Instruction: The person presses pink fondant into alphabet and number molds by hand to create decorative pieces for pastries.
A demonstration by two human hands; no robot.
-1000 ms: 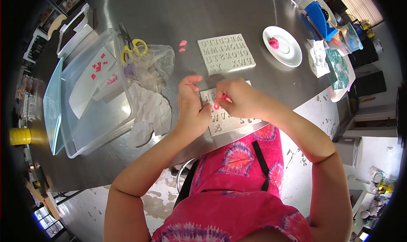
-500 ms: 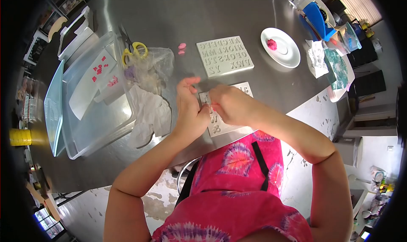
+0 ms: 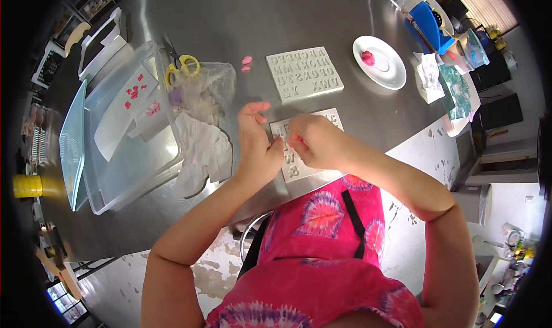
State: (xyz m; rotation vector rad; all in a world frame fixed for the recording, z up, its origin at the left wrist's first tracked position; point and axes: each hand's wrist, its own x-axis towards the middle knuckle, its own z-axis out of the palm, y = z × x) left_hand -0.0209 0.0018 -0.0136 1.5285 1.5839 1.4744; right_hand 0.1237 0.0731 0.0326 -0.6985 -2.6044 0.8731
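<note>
A pale letter mold (image 3: 319,168) lies at the table's front edge, under both my hands. My left hand (image 3: 256,147) rests along its left side, thumb on the mold and fingers raised and apart, holding nothing. Curled over the middle of the mold, my right hand (image 3: 319,141) is closed in a pinch. A little pink shows at its fingertips, like a bit of pink paste, mostly hidden by the fingers. A second alphabet mold (image 3: 305,75) lies just beyond. Two pink pieces (image 3: 246,60) sit on the table to its left.
On the right stands a white plate (image 3: 391,78) with a pink lump (image 3: 368,58). To the left are yellow-handled scissors (image 3: 190,69), a plastic bag (image 3: 215,86), crumpled white paper (image 3: 201,152) and a clear tub (image 3: 135,181) holding a white sheet with small pink letters.
My right hand has lifted and turned slightly, its fingertips drawing a little away from my left thumb. The left hand stays nearly where it was on the mold.
</note>
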